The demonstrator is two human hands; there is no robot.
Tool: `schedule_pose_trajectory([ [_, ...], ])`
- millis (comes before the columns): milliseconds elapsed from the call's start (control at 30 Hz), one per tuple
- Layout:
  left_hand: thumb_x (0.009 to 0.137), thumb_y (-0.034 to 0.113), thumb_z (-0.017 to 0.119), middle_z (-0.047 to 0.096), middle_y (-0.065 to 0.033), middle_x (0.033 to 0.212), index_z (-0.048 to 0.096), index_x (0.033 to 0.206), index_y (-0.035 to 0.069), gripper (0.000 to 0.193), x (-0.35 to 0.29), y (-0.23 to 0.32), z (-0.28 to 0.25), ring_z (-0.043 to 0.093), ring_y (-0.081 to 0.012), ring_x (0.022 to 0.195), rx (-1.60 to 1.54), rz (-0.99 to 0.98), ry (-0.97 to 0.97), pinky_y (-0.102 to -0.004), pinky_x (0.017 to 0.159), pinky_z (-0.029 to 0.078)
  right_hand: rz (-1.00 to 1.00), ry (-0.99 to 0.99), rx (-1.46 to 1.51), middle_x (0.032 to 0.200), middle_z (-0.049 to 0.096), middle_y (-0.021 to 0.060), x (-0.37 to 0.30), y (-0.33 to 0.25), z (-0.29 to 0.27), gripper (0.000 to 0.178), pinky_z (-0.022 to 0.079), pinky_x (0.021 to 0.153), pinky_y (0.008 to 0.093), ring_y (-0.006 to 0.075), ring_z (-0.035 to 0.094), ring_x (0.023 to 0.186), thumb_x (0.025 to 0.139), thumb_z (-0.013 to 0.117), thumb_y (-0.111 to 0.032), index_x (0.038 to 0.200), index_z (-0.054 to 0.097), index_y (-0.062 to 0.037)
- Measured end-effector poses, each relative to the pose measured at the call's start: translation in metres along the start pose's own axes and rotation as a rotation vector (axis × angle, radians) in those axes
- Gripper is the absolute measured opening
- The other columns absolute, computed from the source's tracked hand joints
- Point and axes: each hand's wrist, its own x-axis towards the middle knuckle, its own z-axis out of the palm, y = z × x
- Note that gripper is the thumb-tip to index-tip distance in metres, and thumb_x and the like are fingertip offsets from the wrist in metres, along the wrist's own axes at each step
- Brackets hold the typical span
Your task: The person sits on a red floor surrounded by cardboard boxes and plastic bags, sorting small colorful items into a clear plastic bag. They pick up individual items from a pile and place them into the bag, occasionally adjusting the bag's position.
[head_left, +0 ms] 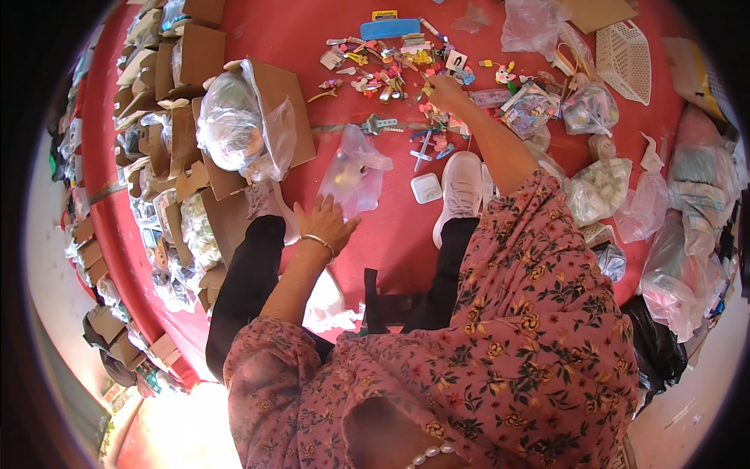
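My left hand (328,224) has its fingers spread, right at the lower edge of a clear plastic bag (361,176) that lies on the red floor with a few small things inside. Farther off, my right hand (448,95) reaches into a loose heap of small colourful hair clips (388,78). Its fingers are curled together; what they hold, if anything, is too small to make out. A grey-green clip (379,123) and a pale blue cross-shaped piece (423,148) lie between the heap and my shoes.
Open cardboard boxes (277,117) with plastic-wrapped goods line the left. A blue case (390,29) lies beyond the heap. Rightward are a white basket (623,61), filled clear bags (598,190) and a black bag (655,344). A white square box (426,188) sits beside my shoe (462,187).
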Motion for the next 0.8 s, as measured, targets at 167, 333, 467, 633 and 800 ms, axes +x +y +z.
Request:
schedule_pose_trajectory([
  [167,0.084,0.039,0.044,0.042,-0.0191,0.123,0.046,0.114,-0.004,0.052,0.014,-0.018,0.018,0.042,-0.0313,0.112,-0.325,-0.011,0.195,-0.0480,0.094,0.031,0.394,-0.368,1.106,0.075,0.057,0.0072,0.007,-0.013,-0.029,0.015,0.051,0.052,0.0274,0.0168,0.059,0.062,0.074,0.057,-0.004,0.087,0.052,-0.0004],
  [333,0.073,0.018,0.057,0.047,-0.0252,0.113,0.045,0.111,-0.006,0.047,0.022,-0.044,0.023,0.046,-0.0379,0.104,-0.595,0.003,0.571,-0.0395,0.088,0.039,0.013,-0.577,1.433,0.075,0.058,0.0108,0.010,-0.104,-0.079,0.012,0.049,0.052,0.0251,0.0163,0.058,0.059,0.072,0.058,-0.004,0.083,0.053,0.0009],
  [467,0.062,0.009,0.063,0.043,-0.0240,0.120,0.042,0.116,-0.006,0.060,0.020,-0.054,0.027,0.043,-0.0359,0.110,-0.664,-0.066,0.623,-0.0365,0.093,0.036,-0.190,-0.741,1.281,0.073,0.058,0.0083,-0.011,-0.181,-0.078,0.013,0.047,0.053,0.0231,0.0128,0.057,0.060,0.072,0.060,-0.005,0.082,0.053,-0.0013],
  [633,0.058,0.008,0.066,0.041,-0.0232,0.124,0.039,0.119,-0.005,0.068,0.020,-0.055,0.027,0.041,-0.0326,0.115,-0.702,-0.084,0.548,-0.0337,0.095,0.035,-0.228,-0.920,0.947,0.069,0.058,0.0089,-0.039,-0.223,-0.038,0.012,0.045,0.051,0.0265,0.0153,0.057,0.061,0.070,0.060,-0.005,0.076,0.050,-0.0022],
  [800,0.057,0.010,0.067,0.040,-0.0226,0.125,0.038,0.121,-0.005,0.072,0.015,-0.053,0.019,0.041,-0.0318,0.115,-0.757,-0.120,0.472,-0.0324,0.096,0.035,-0.439,-0.490,0.431,0.070,0.056,0.0125,-0.059,-0.219,0.023,0.014,0.046,0.065,0.0347,0.0314,0.057,0.072,0.068,0.055,-0.002,0.082,0.052,-0.0024],
])
